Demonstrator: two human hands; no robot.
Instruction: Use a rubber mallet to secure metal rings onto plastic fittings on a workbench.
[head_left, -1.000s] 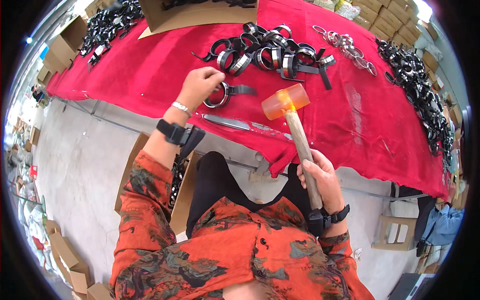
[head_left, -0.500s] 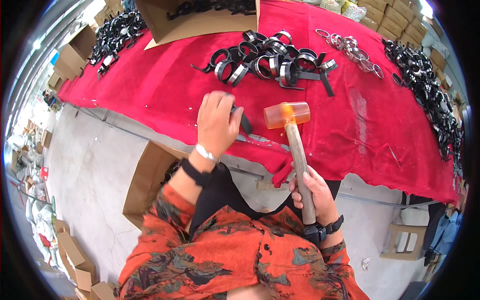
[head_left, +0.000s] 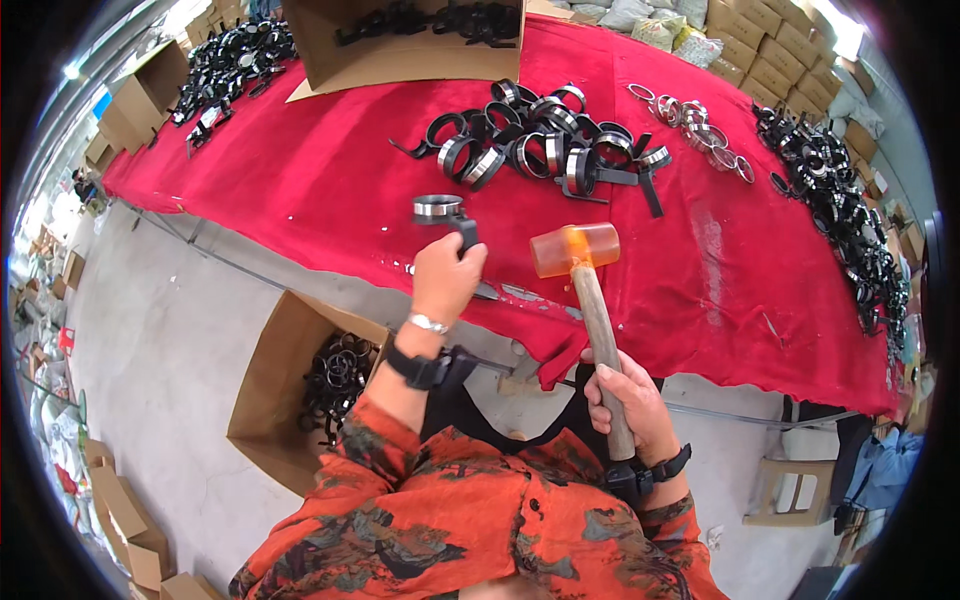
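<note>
My left hand [head_left: 447, 277] is closed on the black handle of a ring-shaped part [head_left: 438, 207] with a silver metal band, held above the near edge of the red cloth. In my right hand [head_left: 632, 402] is a mallet [head_left: 592, 300], gripped by its wooden handle. Its translucent orange head points away from me, over the cloth. Beyond both hands lies a loose pile of black-handled parts with silver rings [head_left: 545, 150]. Farther right, several bare metal rings [head_left: 705, 135] lie loosely together.
The red-covered table [head_left: 330, 180] carries a cardboard box [head_left: 420, 65] at the back and black parts heaped at the far left [head_left: 235, 65] and right [head_left: 835, 200]. Below the table's near edge, left of me, an open carton [head_left: 275, 385] holds more black parts [head_left: 340, 380]. Stacked cartons [head_left: 775, 50] stand behind.
My left hand has turned, and the ring-shaped part, mostly hidden before, now shows with its ring out in front of the fist. The mallet has hardly moved.
</note>
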